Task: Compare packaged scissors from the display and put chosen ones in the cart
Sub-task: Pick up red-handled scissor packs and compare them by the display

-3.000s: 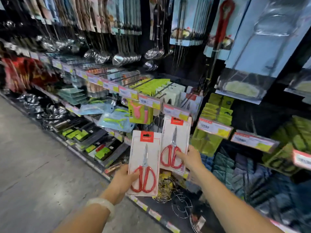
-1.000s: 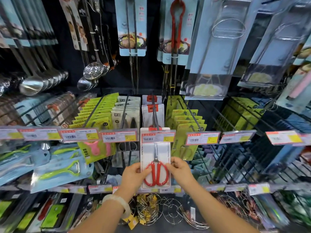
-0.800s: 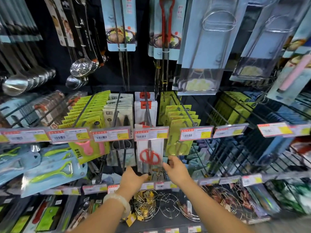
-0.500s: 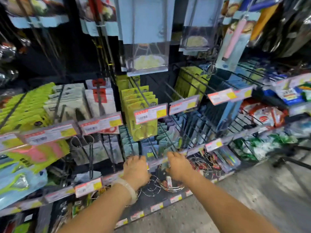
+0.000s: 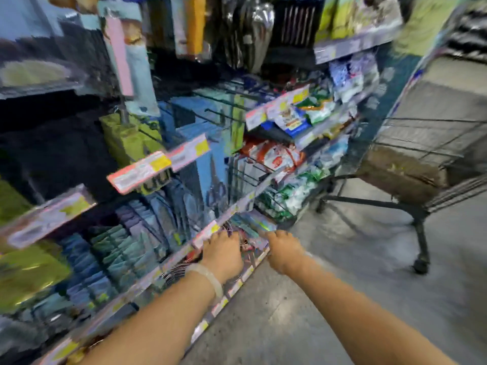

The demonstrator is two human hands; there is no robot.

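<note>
The view is heavily motion-blurred. My left hand (image 5: 224,252), with a pale bracelet on its wrist, and my right hand (image 5: 284,250) reach forward side by side at the end of the lower shelf rail (image 5: 168,262). I see their backs, with the fingers drooping loosely away from me. No package shows in either hand. No red-handled scissors are in view. The wire shopping cart (image 5: 427,143) stands on the floor to the right, beyond the end of the display, with something brown (image 5: 400,175) lying in its basket.
Hook racks with blue and green packets (image 5: 113,254) fill the display to my left, with price tags (image 5: 142,171) along the rails. Bagged goods (image 5: 279,156) sit on shelves at the display's end. Grey floor (image 5: 329,299) lies between me and the cart.
The scissors package went back on its hook and both hands let go of it. My view has swung right, away from the scissors, and the cart has come into sight.
</note>
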